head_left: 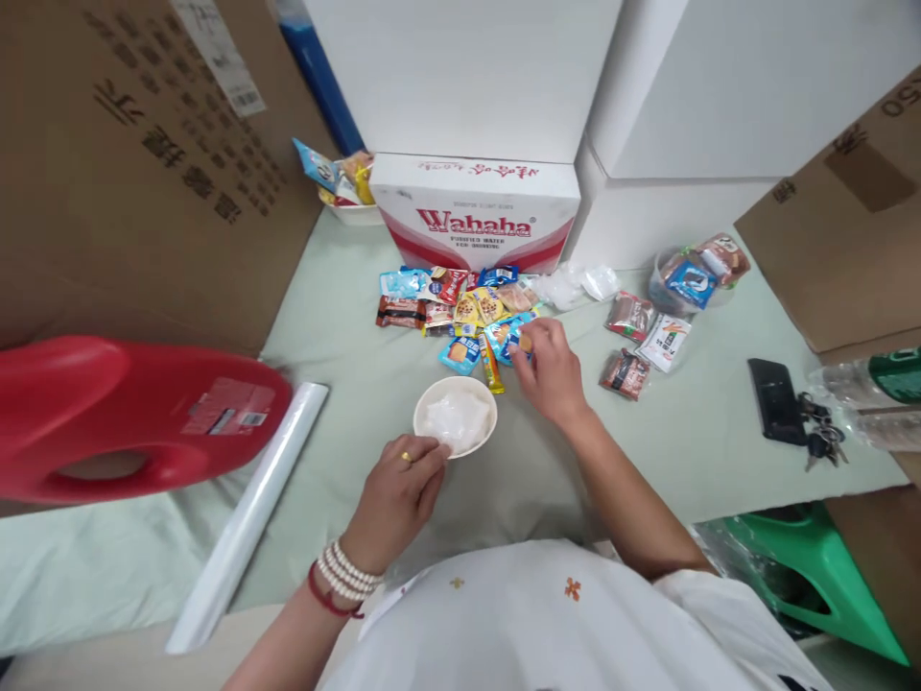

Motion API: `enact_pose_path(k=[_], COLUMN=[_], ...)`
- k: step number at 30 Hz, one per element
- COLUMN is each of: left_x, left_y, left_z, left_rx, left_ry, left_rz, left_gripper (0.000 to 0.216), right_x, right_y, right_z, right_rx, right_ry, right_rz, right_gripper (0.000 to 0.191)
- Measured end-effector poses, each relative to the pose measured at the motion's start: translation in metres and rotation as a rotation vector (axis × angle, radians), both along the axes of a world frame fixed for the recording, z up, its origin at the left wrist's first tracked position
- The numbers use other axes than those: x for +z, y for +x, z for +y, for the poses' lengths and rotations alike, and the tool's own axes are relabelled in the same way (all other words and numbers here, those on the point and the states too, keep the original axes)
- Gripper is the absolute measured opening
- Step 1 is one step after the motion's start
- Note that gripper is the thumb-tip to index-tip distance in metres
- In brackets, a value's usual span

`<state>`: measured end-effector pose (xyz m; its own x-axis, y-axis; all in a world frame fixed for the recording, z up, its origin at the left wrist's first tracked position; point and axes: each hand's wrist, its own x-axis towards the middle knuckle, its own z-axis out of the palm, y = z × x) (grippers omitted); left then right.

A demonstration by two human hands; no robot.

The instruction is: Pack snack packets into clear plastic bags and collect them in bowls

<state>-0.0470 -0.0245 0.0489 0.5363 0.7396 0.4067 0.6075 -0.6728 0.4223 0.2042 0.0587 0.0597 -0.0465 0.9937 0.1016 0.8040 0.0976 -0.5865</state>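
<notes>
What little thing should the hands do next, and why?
Perhaps the right hand should lift the blue snack packet toward the white bowl: that hand is right at the packet, the left hand is at the bowl's rim, and only whitish plastic shows inside the bowl.

From head height we look forward and down, close above the left hand (395, 491), right hand (553, 372) and table (335, 331).
</notes>
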Motion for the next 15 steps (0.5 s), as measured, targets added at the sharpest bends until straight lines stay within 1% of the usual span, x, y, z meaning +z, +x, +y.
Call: enact_pose_path(k=[1, 3, 4, 5, 6, 8, 10, 12, 15], left_x=[0.0, 0.001, 0.0, 0.0, 0.0, -0.001, -0.001, -0.002, -0.003], left_y=[0.003, 0.01, 0.014, 0.018, 0.021, 0.026, 0.026, 0.023, 0.017], left_z=[0.0, 0.001, 0.001, 0.001, 0.001, 0.002, 0.004, 0.007, 0.008], left_rx=[-0.02, -0.062, -0.085, -0.108, -0.131, -0.168, -0.185, -0.181, -0.164], left_ry=[0.002, 0.021, 0.04, 0.063, 0.088, 0.13, 0.156, 0.169, 0.14], left_rz=[0.007, 0.037, 0.058, 0.081, 0.104, 0.139, 0.149, 0.137, 0.093], left_gripper=[0.026, 0.026, 0.026, 0.026, 0.027, 0.029, 0.03, 0.029, 0.033], right_x=[0.005, 0.009, 0.008, 0.008, 0.006, 0.005, 0.007, 0.01, 0.013], right_y=[0.0, -0.004, -0.007, -0.011, -0.015, -0.025, -0.033, -0.04, -0.043], right_z=[-0.007, -0.019, -0.023, -0.026, -0.027, -0.027, -0.024, -0.021, -0.015], right_rx=[0.199, 0.609, 0.74, 0.797, 0.798, 0.744, 0.686, 0.64, 0.617], right_ry=[0.048, 0.063, 0.036, -0.008, -0.067, -0.205, -0.332, -0.408, -0.444], right_rz=[0.036, 0.064, 0.038, -0.016, -0.091, -0.243, -0.339, -0.371, -0.378], right_gripper=[0.035, 0.024, 0.024, 0.03, 0.038, 0.053, 0.06, 0.06, 0.047])
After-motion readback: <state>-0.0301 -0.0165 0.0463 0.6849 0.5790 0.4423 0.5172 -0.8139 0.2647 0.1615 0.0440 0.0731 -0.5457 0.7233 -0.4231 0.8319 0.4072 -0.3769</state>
